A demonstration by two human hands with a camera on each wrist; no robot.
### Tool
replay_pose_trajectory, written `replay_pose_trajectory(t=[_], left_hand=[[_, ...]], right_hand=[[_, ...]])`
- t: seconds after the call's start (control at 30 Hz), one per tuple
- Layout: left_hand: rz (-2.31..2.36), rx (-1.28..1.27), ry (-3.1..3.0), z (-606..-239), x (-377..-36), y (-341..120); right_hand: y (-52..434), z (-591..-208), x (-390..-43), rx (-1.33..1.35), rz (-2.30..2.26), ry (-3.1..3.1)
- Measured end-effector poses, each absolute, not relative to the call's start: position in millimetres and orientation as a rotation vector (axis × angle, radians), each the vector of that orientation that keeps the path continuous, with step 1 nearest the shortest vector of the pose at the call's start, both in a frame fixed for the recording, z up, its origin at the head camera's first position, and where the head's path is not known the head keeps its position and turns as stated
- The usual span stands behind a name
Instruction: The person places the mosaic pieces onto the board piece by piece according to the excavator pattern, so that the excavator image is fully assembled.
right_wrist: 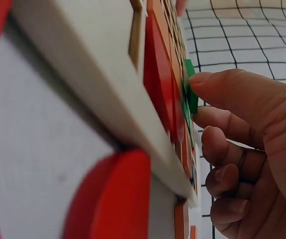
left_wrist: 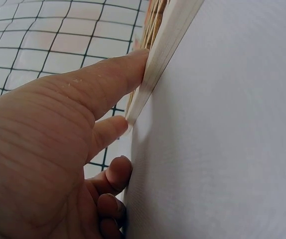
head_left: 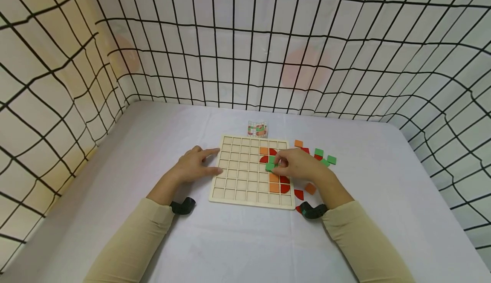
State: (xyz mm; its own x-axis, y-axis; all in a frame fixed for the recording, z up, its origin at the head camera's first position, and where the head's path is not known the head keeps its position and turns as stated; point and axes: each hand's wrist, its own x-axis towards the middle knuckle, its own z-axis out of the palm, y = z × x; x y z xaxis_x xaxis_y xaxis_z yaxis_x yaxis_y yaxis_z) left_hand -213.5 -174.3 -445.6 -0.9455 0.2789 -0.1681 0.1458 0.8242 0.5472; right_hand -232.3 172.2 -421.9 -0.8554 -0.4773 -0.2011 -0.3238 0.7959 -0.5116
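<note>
A pale wooden grid board (head_left: 238, 176) lies on the white table, with orange and red tiles set in its right columns. My right hand (head_left: 297, 166) reaches over the board's right side and pinches a green square tile (head_left: 270, 166) down at a cell; thumb and forefinger hold the green tile (right_wrist: 190, 92) in the right wrist view. My left hand (head_left: 193, 166) rests on the table with straight fingers against the board's left edge (left_wrist: 155, 74).
Loose green, orange and red tiles (head_left: 320, 155) lie right of the board, more (head_left: 304, 191) near my right wrist. A small pattern card (head_left: 257, 128) sits behind the board. Black-gridded walls (head_left: 245, 40) enclose the table on three sides.
</note>
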Motion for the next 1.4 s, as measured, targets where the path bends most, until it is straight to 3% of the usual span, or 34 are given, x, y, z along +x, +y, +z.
replay_pose_trajectory(t=[0.77,1.4], left_hand=[[0.791,0.338,2.776,-443.2,-211.8,-173.5],[0.784,0.315,2.772,-443.5,-212.2,-173.0]], right_hand=[[158.0,-419.1,-230.8,-0.653,-0.616,2.667],[224.6,-411.8,-249.4,-0.174,-0.779,2.912]])
